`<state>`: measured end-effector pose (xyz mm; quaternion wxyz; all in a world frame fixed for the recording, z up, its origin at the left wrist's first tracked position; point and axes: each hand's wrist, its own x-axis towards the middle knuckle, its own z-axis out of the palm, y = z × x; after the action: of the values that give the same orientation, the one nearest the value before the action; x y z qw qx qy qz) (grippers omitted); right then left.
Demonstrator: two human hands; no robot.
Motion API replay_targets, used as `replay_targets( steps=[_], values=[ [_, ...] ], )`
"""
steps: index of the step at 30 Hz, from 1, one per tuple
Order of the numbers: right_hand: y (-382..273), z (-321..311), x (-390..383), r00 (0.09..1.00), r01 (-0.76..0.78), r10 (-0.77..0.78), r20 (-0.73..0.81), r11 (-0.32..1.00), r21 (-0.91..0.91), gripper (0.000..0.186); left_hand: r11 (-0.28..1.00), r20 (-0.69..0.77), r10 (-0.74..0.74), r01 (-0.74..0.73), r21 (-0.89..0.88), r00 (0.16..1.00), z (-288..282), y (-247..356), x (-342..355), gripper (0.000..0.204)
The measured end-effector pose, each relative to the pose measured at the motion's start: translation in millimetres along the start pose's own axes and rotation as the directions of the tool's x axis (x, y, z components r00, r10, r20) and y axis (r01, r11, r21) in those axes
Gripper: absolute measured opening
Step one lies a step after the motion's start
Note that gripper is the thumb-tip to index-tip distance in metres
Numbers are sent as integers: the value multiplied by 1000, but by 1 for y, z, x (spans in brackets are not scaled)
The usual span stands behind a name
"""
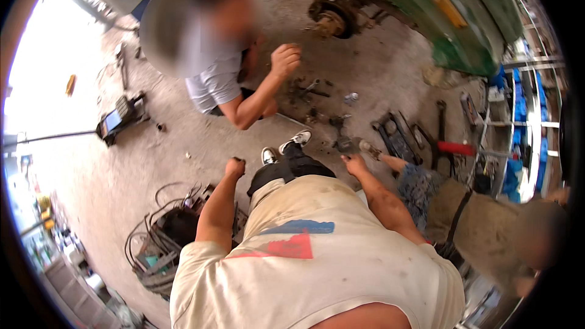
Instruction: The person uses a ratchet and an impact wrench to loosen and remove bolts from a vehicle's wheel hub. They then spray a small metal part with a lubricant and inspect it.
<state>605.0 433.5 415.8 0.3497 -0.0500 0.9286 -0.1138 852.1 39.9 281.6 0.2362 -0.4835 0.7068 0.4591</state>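
My left hand (235, 167) hangs at my left side with its fingers curled closed. Something dark shows at its fingertips, too small to name. On the other side, my right hand (353, 164) is also closed. A dark grey metal piece (347, 145) lies just beyond its fingers; whether the hand grips it cannot be told. Past that piece a dark metal part (337, 123) shows above the concrete floor. Both arms are lowered, and my shoes (295, 141) stand between the hands.
A co-worker (213, 82) crouches ahead, one hand (286, 60) raised. Another person (466, 225) is close on my right. A green vehicle body (451, 6) with an exposed wheel hub (332, 22) stands far right. Cables (146, 237), a red-handled tool (456, 148) and a diagnostic tablet (114, 120) lie around.
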Motion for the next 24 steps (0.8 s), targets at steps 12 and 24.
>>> replay_targets(
  steps=[12,24],
  values=[
    [0,-17,4,998,2,0,66,1000,-29,40,942,27,-81,86,-325,996,11,-7,-11,24],
    [28,-3,-1,994,102,-105,-28,990,-94,48,992,-19,-36,33,-123,999,2,26,-20,32]
  ],
)
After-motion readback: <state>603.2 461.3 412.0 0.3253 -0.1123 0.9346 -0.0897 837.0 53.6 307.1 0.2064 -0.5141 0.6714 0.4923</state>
